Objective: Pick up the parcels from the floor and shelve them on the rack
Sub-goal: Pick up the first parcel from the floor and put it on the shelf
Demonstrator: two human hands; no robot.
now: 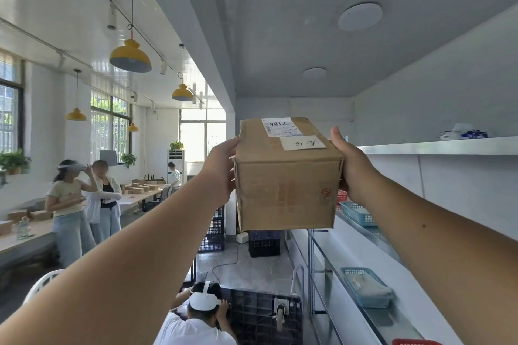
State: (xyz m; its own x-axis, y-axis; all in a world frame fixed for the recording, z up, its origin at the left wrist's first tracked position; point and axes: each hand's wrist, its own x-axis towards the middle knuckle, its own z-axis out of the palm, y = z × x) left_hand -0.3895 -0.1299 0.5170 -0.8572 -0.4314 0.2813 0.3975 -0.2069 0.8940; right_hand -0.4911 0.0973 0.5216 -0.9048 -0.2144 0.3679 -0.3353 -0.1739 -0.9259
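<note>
At the far left, two people (84, 204) stand by a long table (25, 235) with small cartons on it, under yellow lamps (130, 56). Nearer and lower, just left of centre, another person in a white shirt (196, 322) crouches over a black crate (252, 314) on the floor.

My left hand (221, 173) is raised at arm's length, palm pressed flat against the left side of the box (286, 190), fingers wrapped round its far edge. The box is a brown cardboard parcel, held up in the air in the middle of the view, well above the floor and not touching any shelf. It is tilted slightly, with its top face towards me showing two white labels (280, 126); the handwriting on them reads upside down from here.

My right hand (350, 168) clamps the opposite side, thumb up along the top right corner; the other fingers are behind the box, so I take it they are curled round the back.

To the right, the rack (437, 145) runs away along the wall. Its upper shelf sits about level with the box top. The lower shelves carry blue baskets (367, 288) and a red one (342, 196) just behind my right wrist.
</note>
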